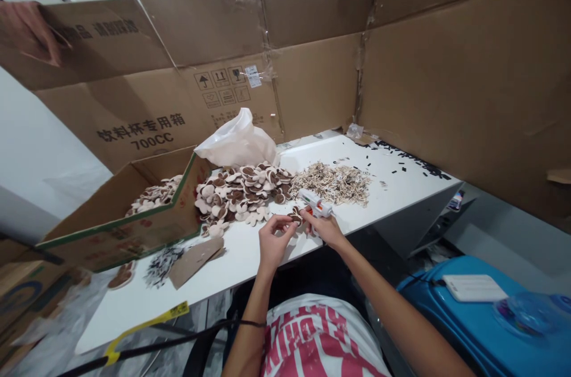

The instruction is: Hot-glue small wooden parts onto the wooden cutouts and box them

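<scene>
My left hand (273, 240) pinches a small brown felt piece with a cream edge (295, 216) between thumb and fingers, above the front of the white table. Close on its right, my right hand (325, 228) is closed around a white glue gun with orange parts (316, 203); its handle is mostly hidden by the fingers. The right fingertips come up to the felt piece. Just beyond my hands lie a heap of cream and brown felt shapes (243, 189) and a pile of thin pale strips (334, 181).
An open carton (134, 234) with more felt shapes stands left, beside a white plastic bag (241, 139). Cardboard walls (312, 68) enclose the table. Black bits (410, 160) lie far right. A blue stool (446, 323) carries a white power bank (475, 288). Another person's hand (31, 29) shows upper left.
</scene>
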`<state>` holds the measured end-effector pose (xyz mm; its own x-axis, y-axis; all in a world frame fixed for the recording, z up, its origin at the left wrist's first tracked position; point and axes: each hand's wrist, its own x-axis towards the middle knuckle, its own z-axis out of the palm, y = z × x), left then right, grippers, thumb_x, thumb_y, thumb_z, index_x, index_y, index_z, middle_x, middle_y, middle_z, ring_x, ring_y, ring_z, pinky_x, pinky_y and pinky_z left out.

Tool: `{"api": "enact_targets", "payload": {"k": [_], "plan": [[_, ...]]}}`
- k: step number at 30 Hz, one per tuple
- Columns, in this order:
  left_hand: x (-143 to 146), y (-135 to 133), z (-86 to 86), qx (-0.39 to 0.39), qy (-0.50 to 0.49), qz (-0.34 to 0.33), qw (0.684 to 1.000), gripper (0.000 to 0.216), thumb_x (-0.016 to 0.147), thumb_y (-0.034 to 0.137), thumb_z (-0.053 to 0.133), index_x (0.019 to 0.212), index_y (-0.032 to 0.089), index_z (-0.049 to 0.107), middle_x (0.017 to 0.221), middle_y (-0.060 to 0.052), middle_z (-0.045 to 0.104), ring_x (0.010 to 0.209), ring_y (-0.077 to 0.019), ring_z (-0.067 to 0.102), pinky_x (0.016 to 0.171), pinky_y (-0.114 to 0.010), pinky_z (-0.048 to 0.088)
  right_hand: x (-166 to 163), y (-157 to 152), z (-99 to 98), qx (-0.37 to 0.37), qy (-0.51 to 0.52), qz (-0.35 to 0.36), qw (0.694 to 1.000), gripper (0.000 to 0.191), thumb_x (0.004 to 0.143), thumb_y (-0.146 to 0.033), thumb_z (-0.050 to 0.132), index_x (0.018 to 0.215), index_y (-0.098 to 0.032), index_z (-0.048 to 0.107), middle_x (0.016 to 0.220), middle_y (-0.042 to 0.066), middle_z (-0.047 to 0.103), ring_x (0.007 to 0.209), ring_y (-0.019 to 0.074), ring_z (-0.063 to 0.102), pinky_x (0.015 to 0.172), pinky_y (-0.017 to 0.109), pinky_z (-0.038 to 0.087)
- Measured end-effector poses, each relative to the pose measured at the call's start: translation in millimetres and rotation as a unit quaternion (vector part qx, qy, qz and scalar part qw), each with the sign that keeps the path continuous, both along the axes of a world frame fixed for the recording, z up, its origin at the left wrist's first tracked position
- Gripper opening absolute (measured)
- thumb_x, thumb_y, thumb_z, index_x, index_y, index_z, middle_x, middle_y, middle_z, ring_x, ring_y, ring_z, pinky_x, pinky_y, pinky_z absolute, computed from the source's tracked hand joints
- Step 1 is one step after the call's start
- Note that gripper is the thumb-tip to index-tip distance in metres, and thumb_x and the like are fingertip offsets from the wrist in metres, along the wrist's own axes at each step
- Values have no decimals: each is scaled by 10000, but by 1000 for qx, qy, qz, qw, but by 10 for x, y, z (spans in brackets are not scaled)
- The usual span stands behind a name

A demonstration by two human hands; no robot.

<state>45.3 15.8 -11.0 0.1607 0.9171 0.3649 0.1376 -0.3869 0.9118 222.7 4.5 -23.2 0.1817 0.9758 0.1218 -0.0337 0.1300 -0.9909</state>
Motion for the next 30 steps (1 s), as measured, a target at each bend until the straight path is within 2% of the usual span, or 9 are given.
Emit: {"api": "enact_targets", "payload": {"k": [12,20,25,30], "plan": [[3,-3,14,-2,3,8,1000,311,796,472,853,913,205,745,828,-42,753,700,-169,648,662,-282,523,10,-21,19,0,-11,12,1000,356,882,-582,705,850,-229,670,542,-23,639,442,166,582,475,276,461],[7,7,-14,3,6,14,1000,273,813,430,843,933,206,744,809,-30,726,685,-161,621,667,-279,510,41,22,-96,7,-13,32,999,396,902,-632,688,889,-236,678,546,-26,640,452,164,582,494,271,453],[-11,14,-6,32,18,25,999,296,843,396,807,1053,211,712,931,-40,698,743,-155,625,698,-271,518,59,25,-142,-2,-5,32,999,392,909,-630,700,929,-239,686,585,-26,668,470,160,596,515,263,468],[-39,32,-44,-20,5,1,1000,321,893,408,716,1141,210,670,1001,-45,673,779,-165,645,705,-278,518,51,20,-154,-12,7,31,999,386,909,-618,713,928,-233,682,589,-30,669,474,157,603,532,260,484]]}}
